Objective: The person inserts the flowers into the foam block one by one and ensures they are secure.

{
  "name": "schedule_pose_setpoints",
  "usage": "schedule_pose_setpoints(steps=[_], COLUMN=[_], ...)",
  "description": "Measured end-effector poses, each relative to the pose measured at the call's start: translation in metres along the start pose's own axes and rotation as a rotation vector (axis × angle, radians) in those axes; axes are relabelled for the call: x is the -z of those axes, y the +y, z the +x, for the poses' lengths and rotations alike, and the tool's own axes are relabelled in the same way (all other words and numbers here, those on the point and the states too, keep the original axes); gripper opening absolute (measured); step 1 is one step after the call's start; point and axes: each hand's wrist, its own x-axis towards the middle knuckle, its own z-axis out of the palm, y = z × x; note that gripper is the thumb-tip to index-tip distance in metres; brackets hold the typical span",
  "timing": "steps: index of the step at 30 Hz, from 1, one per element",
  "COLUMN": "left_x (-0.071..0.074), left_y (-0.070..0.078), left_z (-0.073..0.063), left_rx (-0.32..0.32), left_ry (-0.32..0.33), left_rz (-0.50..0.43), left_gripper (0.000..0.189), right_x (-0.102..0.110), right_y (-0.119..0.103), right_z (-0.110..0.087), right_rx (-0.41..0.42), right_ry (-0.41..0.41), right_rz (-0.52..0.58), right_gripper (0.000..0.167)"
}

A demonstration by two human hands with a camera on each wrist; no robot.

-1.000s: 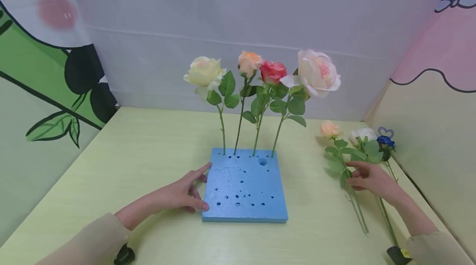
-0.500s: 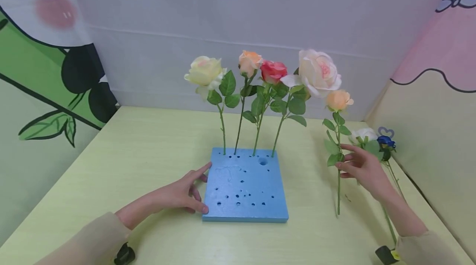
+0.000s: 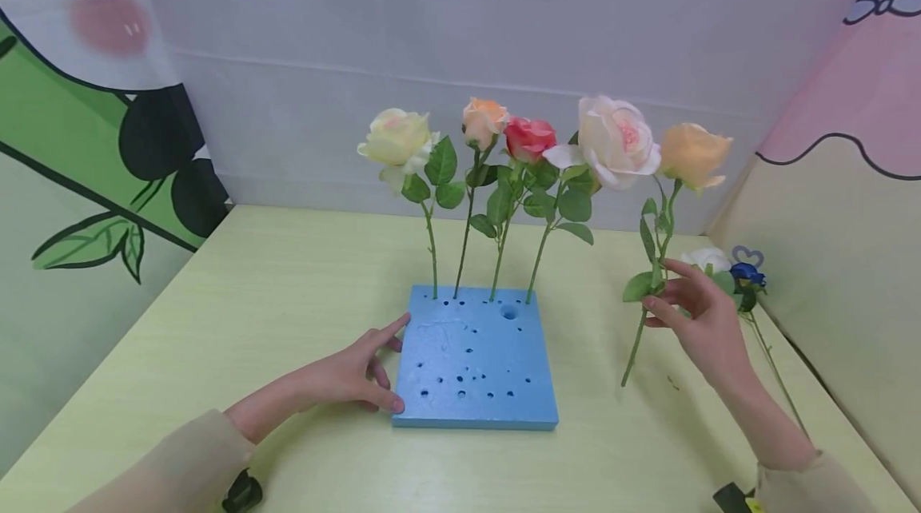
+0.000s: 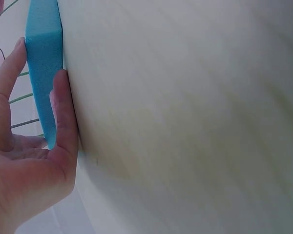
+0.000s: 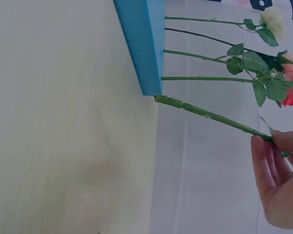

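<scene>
My right hand pinches the green stem of an orange rose, thumb against fingers below the leaves. The rose tilts, its lower stem free and pointing down left, beside the block in the head view. My left hand touches the left side of a blue foam block, its thumb at the near corner and a finger at the edge farther back. Along the block's back row stand a pale yellow rose, a peach rose, a red rose and a large pale pink rose.
Several small holes and one wider hole dot the block's top. On the table at the right lie a white flower and a blue rose beside a heart-shaped loop. A grey cloth wall stands behind.
The right hand has lifted the orange rose off the table at the right and moved slightly left and up; the rose has turned from lying to raised. The left hand stays against the block.
</scene>
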Motion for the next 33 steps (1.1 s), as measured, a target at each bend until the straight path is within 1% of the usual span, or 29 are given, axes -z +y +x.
schedule_pose_setpoints(steps=[2, 6, 9, 12, 16, 21, 24, 29, 33], left_x=[0.0, 0.0, 0.0, 0.001, 0.001, 0.0, 0.0, -0.001, -0.001], left_y=[0.0, 0.0, 0.001, 0.0, -0.001, -0.003, -0.003, -0.002, -0.002], left_z=[0.0, 0.001, 0.001, 0.001, 0.001, 0.001, 0.001, 0.001, 0.001], left_rx=[-0.002, -0.001, 0.0, -0.001, -0.006, 0.003, 0.011, 0.006, 0.005], left_ry=[0.002, 0.002, 0.003, 0.004, 0.001, 0.001, 0.004, 0.007, 0.011], left_rz=[0.004, 0.009, 0.012, 0.018, 0.019, 0.02, 0.028, 0.026, 0.025], left_gripper=[0.121, 0.121, 0.121, 0.12, 0.121, 0.121, 0.12, 0.12, 0.12], right_x=[-0.005, -0.014, -0.022, -0.029, -0.042, -0.062, -0.074, -0.09, -0.102], right_y=[-0.006, -0.016, -0.024, -0.031, -0.039, -0.045, -0.048, -0.051, -0.057], right_z=[-0.002, -0.006, -0.008, -0.009, -0.009, -0.007, -0.006, -0.005, -0.003], right_rx=[0.049, 0.154, 0.236, 0.284, 0.3, 0.336, 0.348, 0.423, 0.463], right_ry=[0.025, 0.051, 0.033, 0.001, -0.033, -0.057, -0.057, -0.054, -0.061], right_rz=[0.027, 0.099, 0.173, 0.196, 0.167, 0.199, 0.212, 0.236, 0.213], right_gripper=[0.053, 0.051, 0.05, 0.049, 0.047, 0.044, 0.044, 0.044, 0.042])
